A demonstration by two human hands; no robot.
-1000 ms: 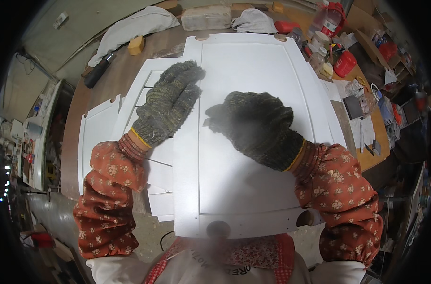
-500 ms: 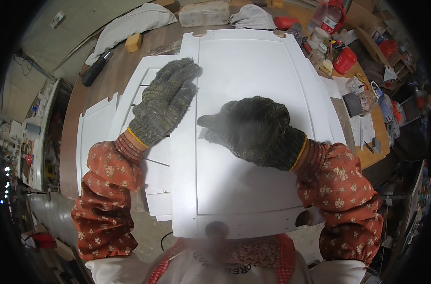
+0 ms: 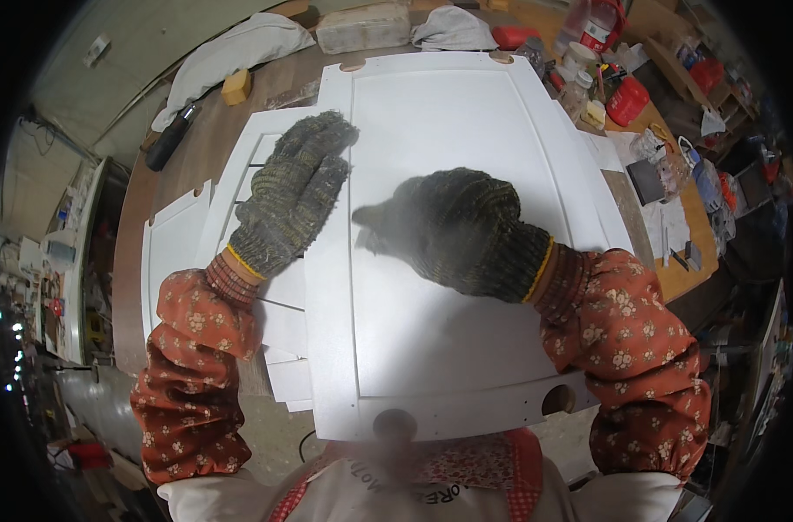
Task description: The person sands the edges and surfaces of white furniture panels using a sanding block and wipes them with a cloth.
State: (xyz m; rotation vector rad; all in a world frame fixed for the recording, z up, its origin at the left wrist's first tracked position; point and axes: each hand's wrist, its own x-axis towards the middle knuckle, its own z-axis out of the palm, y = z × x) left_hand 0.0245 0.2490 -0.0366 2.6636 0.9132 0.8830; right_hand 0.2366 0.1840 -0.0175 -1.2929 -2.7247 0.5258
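Observation:
A large white door panel [image 3: 448, 331] with a raised frame and round holes near its corners lies in front of me. My left hand [image 3: 296, 187], in a dark knitted glove, rests flat along the panel's left edge, fingers stretched out. Over the panel's middle, my right hand [image 3: 466, 230], in the same kind of glove, is closed, its fingertips at the groove along the left frame strip. A small pale grey piece [image 3: 368, 241] shows below those fingertips; its kind is unclear. Other white panels [image 3: 175, 248] lie underneath and to the left.
On the brown table a black-handled tool [image 3: 172, 139] and a yellow block [image 3: 236, 87] lie far left. A wrapped block [image 3: 363, 30] and white cloths [image 3: 453, 30] sit along the back. Jars, a red container [image 3: 627, 101] and small tools crowd the right side.
The whole view has shifted slightly. My right hand has slid a little farther away along the groove; my left hand stays at the panel's edge.

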